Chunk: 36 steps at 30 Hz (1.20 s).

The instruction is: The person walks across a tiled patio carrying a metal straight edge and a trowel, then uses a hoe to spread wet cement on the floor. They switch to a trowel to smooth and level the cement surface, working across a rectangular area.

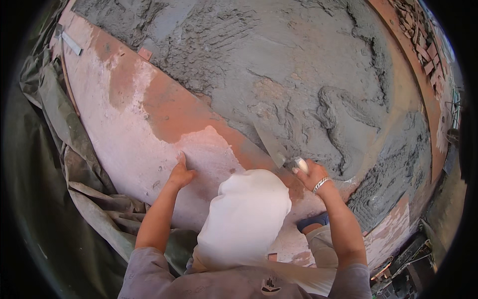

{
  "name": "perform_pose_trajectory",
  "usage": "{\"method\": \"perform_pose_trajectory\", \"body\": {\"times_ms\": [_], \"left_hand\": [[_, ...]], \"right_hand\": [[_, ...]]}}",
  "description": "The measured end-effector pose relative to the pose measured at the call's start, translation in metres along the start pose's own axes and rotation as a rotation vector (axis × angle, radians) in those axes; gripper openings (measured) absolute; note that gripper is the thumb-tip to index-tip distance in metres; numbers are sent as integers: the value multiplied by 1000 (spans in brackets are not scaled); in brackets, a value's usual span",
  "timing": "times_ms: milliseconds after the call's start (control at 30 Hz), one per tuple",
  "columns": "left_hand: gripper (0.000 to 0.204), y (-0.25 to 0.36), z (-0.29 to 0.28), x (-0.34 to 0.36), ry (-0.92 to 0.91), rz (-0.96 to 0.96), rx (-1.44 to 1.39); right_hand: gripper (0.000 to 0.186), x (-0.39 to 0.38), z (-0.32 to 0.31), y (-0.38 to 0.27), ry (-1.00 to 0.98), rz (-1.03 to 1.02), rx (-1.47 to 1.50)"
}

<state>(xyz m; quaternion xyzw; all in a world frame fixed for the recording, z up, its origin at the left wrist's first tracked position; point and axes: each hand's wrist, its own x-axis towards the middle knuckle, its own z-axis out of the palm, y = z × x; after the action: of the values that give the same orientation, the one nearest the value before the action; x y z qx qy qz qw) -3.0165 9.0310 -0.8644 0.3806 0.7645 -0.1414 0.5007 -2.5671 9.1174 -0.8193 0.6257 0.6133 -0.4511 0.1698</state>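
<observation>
My right hand [312, 175], a chain bracelet at its wrist, is closed around the pale handle [301, 164] of a trowel. The trowel's thin metal blade [269, 143] lies along the lower edge of the wet grey mortar [298, 50], close to the terracotta-coloured border. My left hand [181, 174] rests on the dusty pink slab [124, 144], holding nothing. Its thumb and a finger show apart; the other fingers are partly hidden. Ridges and lumps of mortar [333, 124] stand just beyond the trowel.
A dark green tarp [89, 149] lies bunched along the left. Broken reddish pieces [430, 55] are heaped at the far right. A small metal bar [71, 44] lies at the upper left. A white rounded cloth shape, apparently my knee [249, 214], fills the near middle, beside a blue shoe [313, 222].
</observation>
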Motion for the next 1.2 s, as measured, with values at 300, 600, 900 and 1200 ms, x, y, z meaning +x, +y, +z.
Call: {"method": "perform_pose_trajectory", "body": {"times_ms": [300,600,900,1200], "left_hand": [[106,0,1,1,26,-9,-23],[104,11,-6,-8,12,-69,23],[108,3,0,-2,11,-46,4],[111,3,-10,5,-37,36,45]], "right_hand": [[60,24,20,-47,88,-52,36],[47,83,27,-176,-457,-423,-334],[45,123,-55,-217,-190,-546,-210],[42,48,-145,72,326,122,82]]}}
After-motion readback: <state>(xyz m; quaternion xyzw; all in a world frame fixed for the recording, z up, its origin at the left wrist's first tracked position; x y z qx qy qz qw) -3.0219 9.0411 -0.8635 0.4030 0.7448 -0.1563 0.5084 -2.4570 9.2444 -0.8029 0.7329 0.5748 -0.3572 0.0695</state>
